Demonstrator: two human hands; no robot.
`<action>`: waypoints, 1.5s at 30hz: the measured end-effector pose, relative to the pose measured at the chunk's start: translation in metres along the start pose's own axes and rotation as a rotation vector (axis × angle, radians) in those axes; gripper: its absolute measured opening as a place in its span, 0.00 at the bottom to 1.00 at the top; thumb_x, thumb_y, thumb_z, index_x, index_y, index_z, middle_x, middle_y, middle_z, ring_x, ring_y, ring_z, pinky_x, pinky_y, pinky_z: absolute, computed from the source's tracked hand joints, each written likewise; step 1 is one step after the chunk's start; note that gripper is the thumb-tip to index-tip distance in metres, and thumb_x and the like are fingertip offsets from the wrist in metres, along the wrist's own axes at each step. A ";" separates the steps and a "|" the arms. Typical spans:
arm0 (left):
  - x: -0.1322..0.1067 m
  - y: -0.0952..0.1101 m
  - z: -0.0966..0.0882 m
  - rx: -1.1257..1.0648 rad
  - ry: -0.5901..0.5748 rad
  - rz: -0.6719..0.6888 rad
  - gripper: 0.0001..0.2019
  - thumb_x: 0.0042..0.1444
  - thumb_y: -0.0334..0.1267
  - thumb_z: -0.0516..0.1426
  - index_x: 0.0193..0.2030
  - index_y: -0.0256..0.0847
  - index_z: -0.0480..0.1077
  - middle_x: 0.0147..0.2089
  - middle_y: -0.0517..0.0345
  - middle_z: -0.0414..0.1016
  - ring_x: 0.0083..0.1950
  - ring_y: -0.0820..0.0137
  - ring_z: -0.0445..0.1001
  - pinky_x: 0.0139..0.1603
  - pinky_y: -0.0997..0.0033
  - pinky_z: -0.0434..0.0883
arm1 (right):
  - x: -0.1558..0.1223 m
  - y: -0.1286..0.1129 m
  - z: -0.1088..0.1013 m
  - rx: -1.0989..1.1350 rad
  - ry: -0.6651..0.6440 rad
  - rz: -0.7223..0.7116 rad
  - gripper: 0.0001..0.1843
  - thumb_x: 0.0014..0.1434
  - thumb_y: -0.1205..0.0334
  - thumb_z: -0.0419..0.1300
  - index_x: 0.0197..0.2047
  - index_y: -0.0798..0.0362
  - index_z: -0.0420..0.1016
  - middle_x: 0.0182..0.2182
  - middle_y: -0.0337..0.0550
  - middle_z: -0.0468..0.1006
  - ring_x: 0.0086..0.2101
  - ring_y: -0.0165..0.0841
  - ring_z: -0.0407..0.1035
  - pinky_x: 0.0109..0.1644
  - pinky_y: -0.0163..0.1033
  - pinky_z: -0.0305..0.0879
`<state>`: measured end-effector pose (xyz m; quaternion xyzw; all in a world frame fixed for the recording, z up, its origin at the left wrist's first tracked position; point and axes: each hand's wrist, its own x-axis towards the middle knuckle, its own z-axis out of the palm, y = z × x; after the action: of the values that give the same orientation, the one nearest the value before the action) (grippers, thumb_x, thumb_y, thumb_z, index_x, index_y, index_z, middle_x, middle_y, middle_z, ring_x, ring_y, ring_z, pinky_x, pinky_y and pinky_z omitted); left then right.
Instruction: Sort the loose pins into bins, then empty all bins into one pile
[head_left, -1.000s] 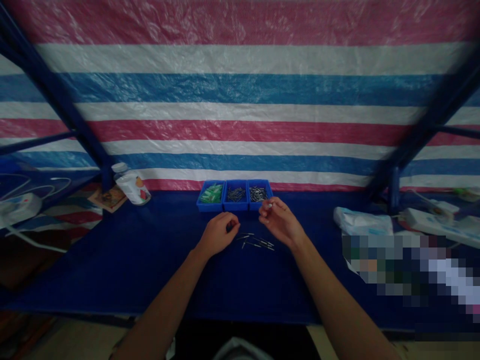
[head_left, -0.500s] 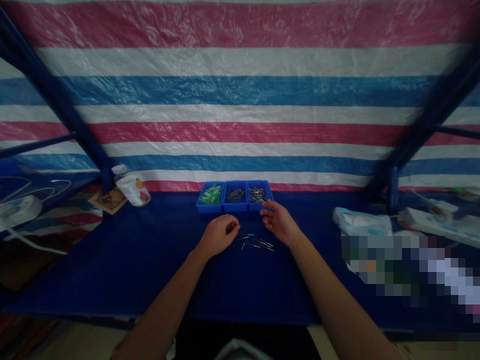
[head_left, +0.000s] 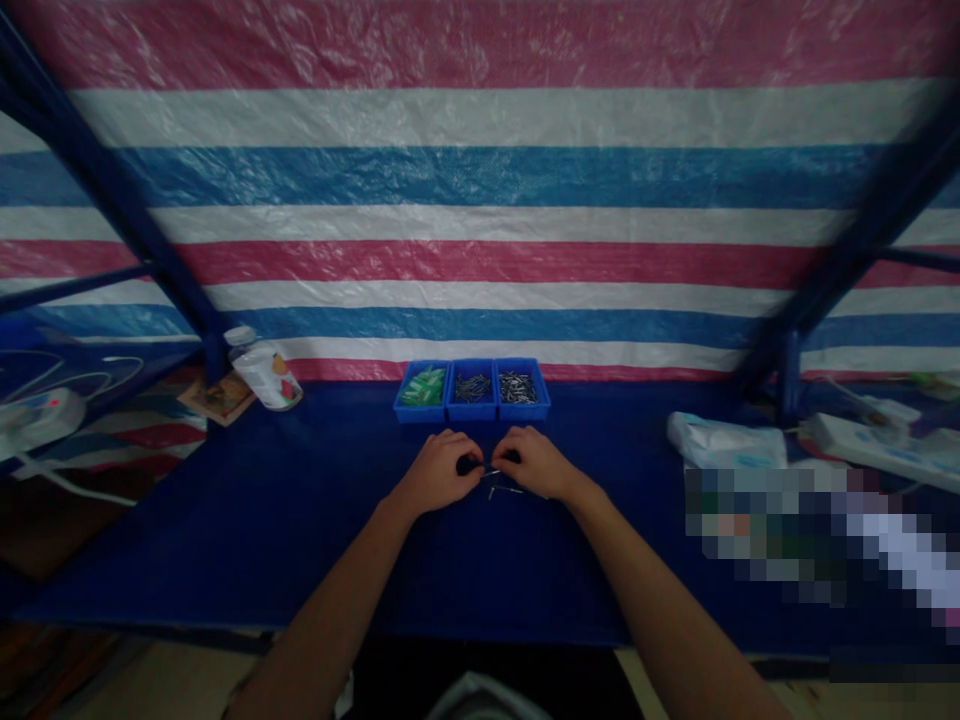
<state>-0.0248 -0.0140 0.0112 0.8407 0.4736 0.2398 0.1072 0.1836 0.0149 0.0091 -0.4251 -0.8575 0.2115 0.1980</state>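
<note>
My left hand (head_left: 442,470) and my right hand (head_left: 535,462) face each other over the blue table, thumbs and fingers pinched, fingertips almost touching. Between them shows a thin metal rod (head_left: 490,473), with an end at each pinch; whether it is one piece or two is too small to tell. Several similar loose rods (head_left: 508,489) lie on the table just below, partly covered by my right hand. Behind my hands stand three small blue bins: one with green plastic pieces (head_left: 424,387), a middle one with slim metal pieces (head_left: 472,387), and a right one with shiny metal pieces (head_left: 517,388).
A white-capped bottle (head_left: 266,372) leans at the back left beside a flat brown packet (head_left: 216,398). To the right lie a white plastic package (head_left: 726,442) and a power strip (head_left: 885,450). A striped sheet (head_left: 480,230) hangs behind the table, between blue frame posts.
My right hand has come from the front of the right bin down and left to meet my left hand, its fingers closing into a pinch. My left hand has barely moved.
</note>
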 end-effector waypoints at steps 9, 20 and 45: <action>0.000 0.004 -0.001 -0.039 -0.038 0.006 0.02 0.54 0.36 0.63 0.34 0.43 0.74 0.39 0.59 0.79 0.44 0.64 0.74 0.49 0.61 0.65 | 0.001 -0.003 0.002 -0.172 0.084 0.007 0.09 0.64 0.67 0.54 0.38 0.54 0.77 0.40 0.49 0.77 0.42 0.38 0.67 0.49 0.43 0.61; 0.001 0.000 0.002 -0.041 -0.058 0.030 0.02 0.55 0.33 0.61 0.34 0.43 0.76 0.39 0.58 0.80 0.44 0.64 0.74 0.50 0.62 0.66 | 0.004 0.004 0.006 0.078 0.261 -0.054 0.23 0.63 0.74 0.47 0.58 0.53 0.71 0.44 0.49 0.78 0.44 0.36 0.70 0.52 0.43 0.63; 0.004 -0.008 0.008 -0.086 -0.035 0.072 0.07 0.65 0.33 0.54 0.39 0.41 0.74 0.42 0.55 0.76 0.44 0.66 0.73 0.49 0.63 0.69 | 0.000 -0.015 -0.027 1.476 0.350 0.108 0.09 0.45 0.60 0.73 0.31 0.49 0.79 0.30 0.38 0.81 0.33 0.30 0.74 0.41 0.38 0.68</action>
<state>-0.0249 -0.0064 0.0026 0.8559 0.4302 0.2490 0.1427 0.1878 0.0117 0.0398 -0.2513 -0.4277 0.6690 0.5535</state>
